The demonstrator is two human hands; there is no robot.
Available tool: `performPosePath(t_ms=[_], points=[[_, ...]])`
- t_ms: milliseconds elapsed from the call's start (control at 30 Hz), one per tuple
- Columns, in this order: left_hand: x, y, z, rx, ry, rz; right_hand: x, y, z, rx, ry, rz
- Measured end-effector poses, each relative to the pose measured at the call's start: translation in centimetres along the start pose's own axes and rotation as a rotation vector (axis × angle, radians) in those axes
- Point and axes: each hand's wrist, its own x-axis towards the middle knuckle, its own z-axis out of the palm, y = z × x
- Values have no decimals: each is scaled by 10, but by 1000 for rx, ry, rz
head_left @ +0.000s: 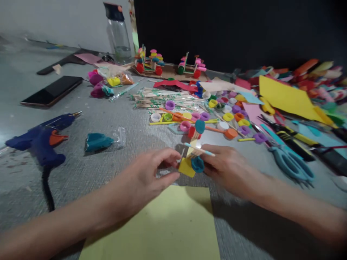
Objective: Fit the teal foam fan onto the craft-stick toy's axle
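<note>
A small craft model (191, 155) made of sticks, a yellow piece and teal bottle caps stands just beyond the yellow paper. My right hand (226, 162) grips it from the right, with part of the fingers hidden behind it. A pale stick (199, 148) lies across the model, and a teal cap (197, 164) shows on its near side. On the other side, my left hand (154, 169) is open, thumb and fingers apart, their tips close to the yellow piece. Whether they touch it I cannot tell. The yellow paper sheet (173, 224) lies below both hands.
A blue glue gun (43, 135), a phone (52, 91) and a teal clay packet (99, 142) lie left. Bottle caps (185, 126) and wrapped sticks (165, 98) spread ahead. Scissors (292, 164) and pliers (292, 142) lie right. Behind stand two craft vehicles (149, 65) and a bottle (119, 36).
</note>
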Motion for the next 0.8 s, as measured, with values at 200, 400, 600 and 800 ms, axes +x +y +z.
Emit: performPosePath(t_ms=[200, 400, 600, 800], points=[[-2, 0, 12, -37, 34, 2, -23, -6, -4, 238, 36, 319], [12, 8, 9, -12, 122, 46, -48, -7, 1, -19, 274, 157], [33, 16, 14, -126, 25, 127, -48, -2, -6, -406, 364, -296], [38, 11, 20, -163, 7, 135, -35, -6, -10, -451, 375, -375]])
